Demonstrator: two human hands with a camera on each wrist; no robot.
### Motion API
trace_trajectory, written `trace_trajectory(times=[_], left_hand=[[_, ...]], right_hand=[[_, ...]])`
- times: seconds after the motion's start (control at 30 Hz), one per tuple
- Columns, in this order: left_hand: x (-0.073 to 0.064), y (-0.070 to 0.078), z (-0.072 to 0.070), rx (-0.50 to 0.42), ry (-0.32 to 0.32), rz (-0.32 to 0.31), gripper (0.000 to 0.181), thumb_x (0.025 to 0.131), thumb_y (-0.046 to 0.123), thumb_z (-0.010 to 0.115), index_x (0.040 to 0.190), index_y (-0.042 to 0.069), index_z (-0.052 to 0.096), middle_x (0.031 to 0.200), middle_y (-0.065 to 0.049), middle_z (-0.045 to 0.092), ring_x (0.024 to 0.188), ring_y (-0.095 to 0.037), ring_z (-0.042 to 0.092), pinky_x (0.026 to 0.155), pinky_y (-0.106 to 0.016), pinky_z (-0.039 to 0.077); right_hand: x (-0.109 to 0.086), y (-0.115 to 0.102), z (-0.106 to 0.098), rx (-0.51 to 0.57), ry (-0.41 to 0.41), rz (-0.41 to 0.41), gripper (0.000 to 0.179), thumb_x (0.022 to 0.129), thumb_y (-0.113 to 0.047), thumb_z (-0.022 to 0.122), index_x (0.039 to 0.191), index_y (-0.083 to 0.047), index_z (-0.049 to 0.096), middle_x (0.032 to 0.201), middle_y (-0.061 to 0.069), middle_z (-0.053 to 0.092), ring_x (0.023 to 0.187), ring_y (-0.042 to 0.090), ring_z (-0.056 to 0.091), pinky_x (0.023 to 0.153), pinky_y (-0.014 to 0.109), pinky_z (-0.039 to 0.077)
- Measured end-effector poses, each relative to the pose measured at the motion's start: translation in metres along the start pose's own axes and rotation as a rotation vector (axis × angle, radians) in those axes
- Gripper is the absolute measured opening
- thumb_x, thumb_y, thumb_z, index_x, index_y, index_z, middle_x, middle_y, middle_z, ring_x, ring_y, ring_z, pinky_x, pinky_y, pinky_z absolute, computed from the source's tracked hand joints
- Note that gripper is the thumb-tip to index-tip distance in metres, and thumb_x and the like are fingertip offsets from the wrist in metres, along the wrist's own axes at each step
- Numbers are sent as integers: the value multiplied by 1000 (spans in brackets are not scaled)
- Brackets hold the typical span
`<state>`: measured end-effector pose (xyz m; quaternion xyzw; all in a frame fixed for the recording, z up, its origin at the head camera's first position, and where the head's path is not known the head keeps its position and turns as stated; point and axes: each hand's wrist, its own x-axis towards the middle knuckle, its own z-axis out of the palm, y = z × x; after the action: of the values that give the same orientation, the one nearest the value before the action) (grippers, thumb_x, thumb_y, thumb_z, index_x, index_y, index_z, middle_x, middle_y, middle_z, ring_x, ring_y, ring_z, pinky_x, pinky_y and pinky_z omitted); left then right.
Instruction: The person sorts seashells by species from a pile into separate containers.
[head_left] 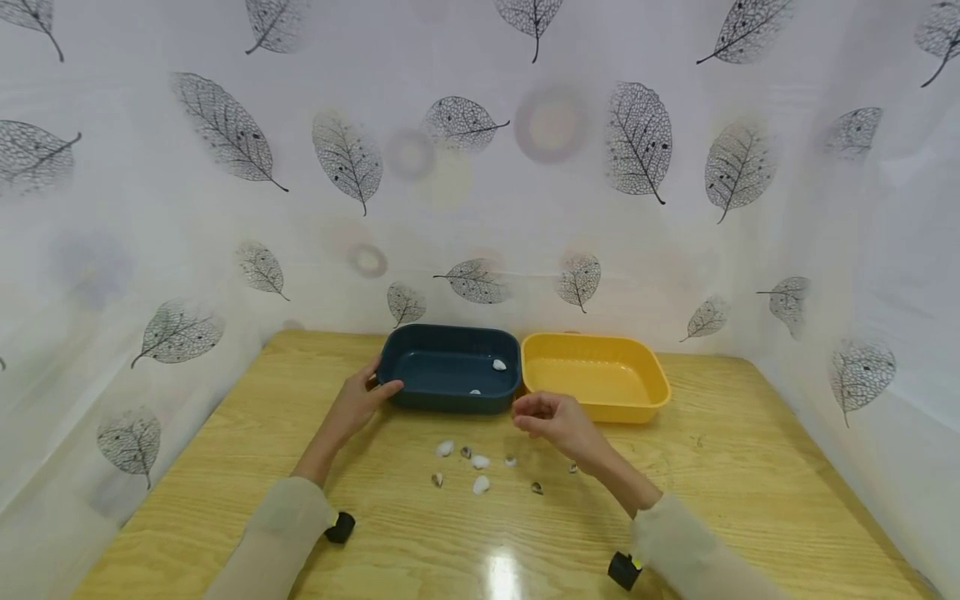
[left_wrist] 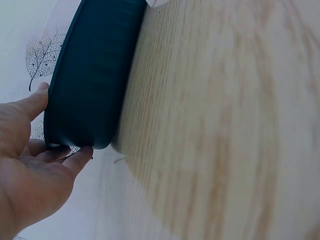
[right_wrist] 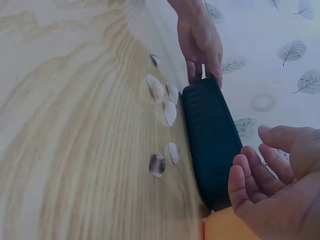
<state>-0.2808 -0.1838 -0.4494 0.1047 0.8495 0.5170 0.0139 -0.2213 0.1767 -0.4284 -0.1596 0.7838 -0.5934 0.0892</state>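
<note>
My left hand grips the left end of a dark blue tray, thumb at its rim and fingers round the end wall. Two white shells, one of them a seashell near the right end, lie inside this tray. My right hand hovers by the front corner where the trays meet. Its fingers are loosely bent, the thumb stands apart in the right wrist view, and no object shows between them. Below the trays several seashells lie scattered, among them a white shell and a brown shell.
A yellow tray stands against the right side of the blue one. Both sit on a wooden table near its back edge. A leaf-printed curtain hangs behind and on both sides.
</note>
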Motion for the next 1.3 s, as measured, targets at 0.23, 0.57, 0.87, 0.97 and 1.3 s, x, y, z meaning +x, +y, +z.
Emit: trace_trajectory(times=[0.23,0.57,0.87,0.97,1.3], left_hand=[[0,1,0,2,1,-7,77,106,22,62,163,-3,17,164,-32,21,145,-49,33,111,-57,41],[0,-1,0,0,-4,-16,79,106,25,62,163,-3,16,164,-32,20,146,-49,33,112,-57,41],[1,-3,0,-13,-9,-22,80,106,28,62,164,0,15,166,-30,18,147,-48,32,112,-57,40],[1,-3,0,-18,-9,-30,80,106,26,62,164,0,14,166,-30,18,147,-48,32,113,-57,40],[2,-2,0,-15,-12,-33,80,106,26,62,164,1,14,166,-30,18,147,-48,32,113,-57,40]], right_hand=[[-3,4,6,-24,4,14,31,100,-9,70,121,13,65,112,20,71,96,27,66,81,34,59],[-2,11,15,-126,-17,-19,25,98,-8,71,117,9,69,106,10,73,91,20,65,76,29,57],[-1,14,25,-164,-23,-79,22,95,-3,72,113,10,70,102,16,72,88,22,64,70,21,54],[1,17,28,-192,-40,-99,21,94,-1,73,112,10,70,101,17,71,87,23,66,69,21,55],[6,23,37,-310,-70,-152,21,91,-6,78,109,6,74,98,10,73,84,14,63,72,23,54]])
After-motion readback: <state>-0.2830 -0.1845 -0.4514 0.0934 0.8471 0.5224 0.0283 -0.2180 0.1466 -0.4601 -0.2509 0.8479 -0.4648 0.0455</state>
